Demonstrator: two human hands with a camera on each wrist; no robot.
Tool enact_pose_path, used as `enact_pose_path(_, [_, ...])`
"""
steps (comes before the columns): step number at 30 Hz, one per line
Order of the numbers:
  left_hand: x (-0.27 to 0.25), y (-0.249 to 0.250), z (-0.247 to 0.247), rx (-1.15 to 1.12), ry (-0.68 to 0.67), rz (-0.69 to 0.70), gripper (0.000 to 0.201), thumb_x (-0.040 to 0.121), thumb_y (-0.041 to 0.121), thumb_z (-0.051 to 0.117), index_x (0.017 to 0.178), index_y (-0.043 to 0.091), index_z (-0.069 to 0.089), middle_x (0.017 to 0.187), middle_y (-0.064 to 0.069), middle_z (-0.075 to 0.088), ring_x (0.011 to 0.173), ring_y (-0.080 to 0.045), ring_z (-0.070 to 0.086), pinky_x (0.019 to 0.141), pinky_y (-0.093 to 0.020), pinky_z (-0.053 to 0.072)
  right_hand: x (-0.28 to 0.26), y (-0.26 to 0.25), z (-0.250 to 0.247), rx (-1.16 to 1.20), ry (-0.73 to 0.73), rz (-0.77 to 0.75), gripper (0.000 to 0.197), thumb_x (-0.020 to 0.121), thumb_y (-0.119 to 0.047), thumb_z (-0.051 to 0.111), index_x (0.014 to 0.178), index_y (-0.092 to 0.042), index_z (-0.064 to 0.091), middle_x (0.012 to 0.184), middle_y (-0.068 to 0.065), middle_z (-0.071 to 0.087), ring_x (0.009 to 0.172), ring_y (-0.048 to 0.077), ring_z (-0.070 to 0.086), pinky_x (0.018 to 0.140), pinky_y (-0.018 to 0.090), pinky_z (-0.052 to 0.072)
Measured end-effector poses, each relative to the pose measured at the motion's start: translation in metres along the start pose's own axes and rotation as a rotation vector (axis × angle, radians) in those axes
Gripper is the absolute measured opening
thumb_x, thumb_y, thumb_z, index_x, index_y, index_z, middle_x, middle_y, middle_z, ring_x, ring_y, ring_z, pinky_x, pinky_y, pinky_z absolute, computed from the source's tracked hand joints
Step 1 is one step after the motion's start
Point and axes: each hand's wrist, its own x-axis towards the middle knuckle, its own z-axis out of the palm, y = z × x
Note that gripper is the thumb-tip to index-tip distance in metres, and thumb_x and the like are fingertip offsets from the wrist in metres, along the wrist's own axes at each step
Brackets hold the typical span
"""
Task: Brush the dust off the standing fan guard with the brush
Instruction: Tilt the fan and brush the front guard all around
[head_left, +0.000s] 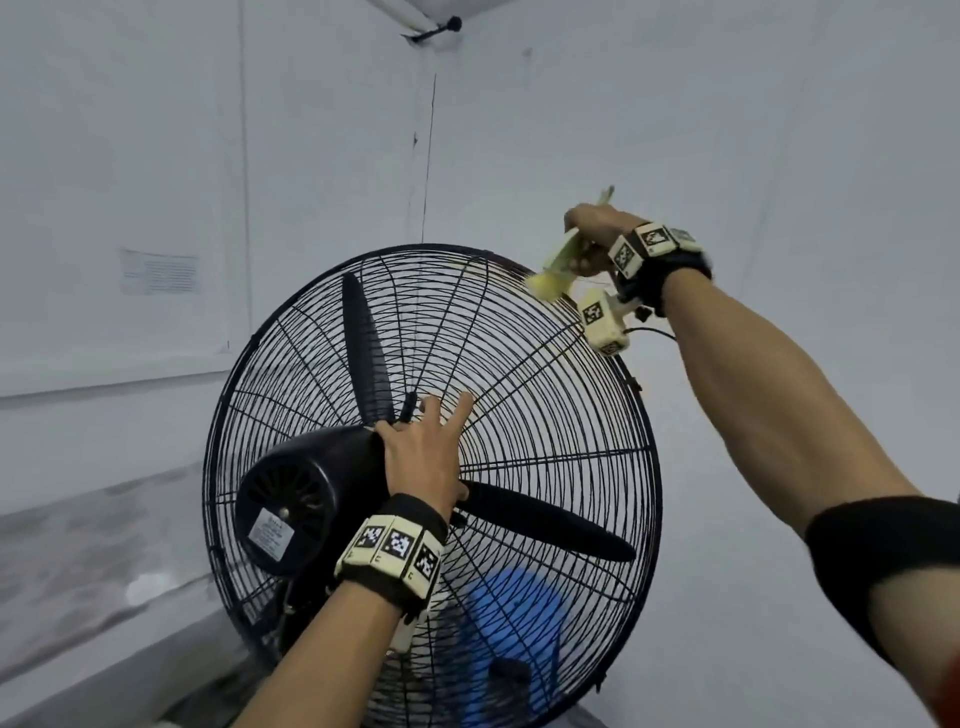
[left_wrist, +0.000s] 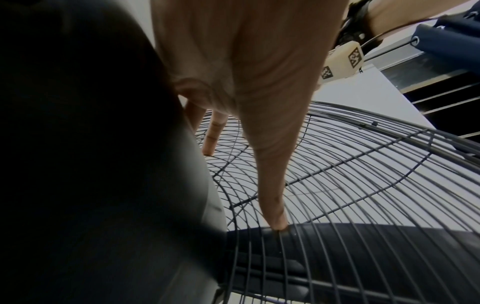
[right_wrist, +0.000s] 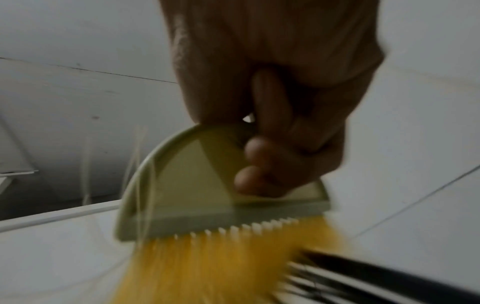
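A black standing fan with a round wire guard (head_left: 545, 395) fills the middle of the head view, seen from behind, its motor housing (head_left: 301, 493) at lower left. My left hand (head_left: 426, 447) rests on the guard beside the motor with fingers spread and straight; in the left wrist view a fingertip (left_wrist: 278, 224) presses on the wires (left_wrist: 363, 185). My right hand (head_left: 592, 234) grips a pale green brush (head_left: 558, 260) with yellow bristles at the guard's upper right rim. In the right wrist view my fingers (right_wrist: 262, 156) curl round the brush (right_wrist: 197, 185), and its bristles (right_wrist: 221, 267) meet the blurred wires (right_wrist: 363, 277).
White walls meet in a corner behind the fan, with a thin cord (head_left: 428, 156) hanging down it. A sheet of paper (head_left: 158, 270) is stuck on the left wall. A blue object (head_left: 514, 623) shows through the guard's lower part. A ledge (head_left: 78, 670) runs along the lower left.
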Motion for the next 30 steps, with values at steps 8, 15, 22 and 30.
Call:
enact_pose_path(8, [0.005,-0.001,0.000,-0.015,0.007,-0.029,0.128,0.072,0.066,0.084,0.160,0.036,-0.005,0.151,-0.004,0.038,0.107,-0.030,0.068,0.103,-0.053,0.044,-0.006,0.002,0.033,0.190,-0.072,-0.011,0.026,0.091,-0.018,0.045,0.111,-0.003,0.042,0.094,0.025,0.067,0.048,0.023,0.059,0.037,0.019,0.039])
enact_pose_path(15, [0.008,0.005,-0.011,0.009,-0.101,-0.054,0.125,0.076,0.057,0.086,0.162,0.038,-0.004,0.153,-0.004,0.036,0.112,-0.030,0.066,0.103,-0.055,0.045,-0.028,0.023,-0.019,-0.190,-0.002,0.098,0.031,0.097,-0.025,0.044,0.113,0.001,0.049,0.076,0.020,0.063,0.030,0.017,0.053,0.033,0.017,0.038])
enact_pose_path(22, [0.044,-0.054,-0.128,-0.036,-0.346,0.096,0.082,0.087,0.054,0.078,0.151,0.018,0.042,0.141,-0.006,0.061,0.118,-0.027,0.062,0.090,-0.036,0.050,-0.051,-0.002,0.003,-0.077,-0.031,-0.097,0.024,0.094,-0.020,0.050,0.093,0.003,0.054,0.064,0.017,0.071,0.044,0.019,0.061,0.050,0.024,0.052])
enact_pose_path(30, [0.143,-0.147,-0.132,-0.167,-0.086,0.317,0.070,0.091,0.041,0.079,0.149,0.020,0.046,0.147,-0.012,0.056,0.132,-0.032,0.054,0.108,-0.038,0.044,-0.014,-0.009,0.057,-0.232,0.251,-0.273,0.075,0.056,-0.056,0.054,0.106,-0.002,0.066,0.100,0.014,0.071,0.093,0.034,0.071,0.084,0.047,0.061])
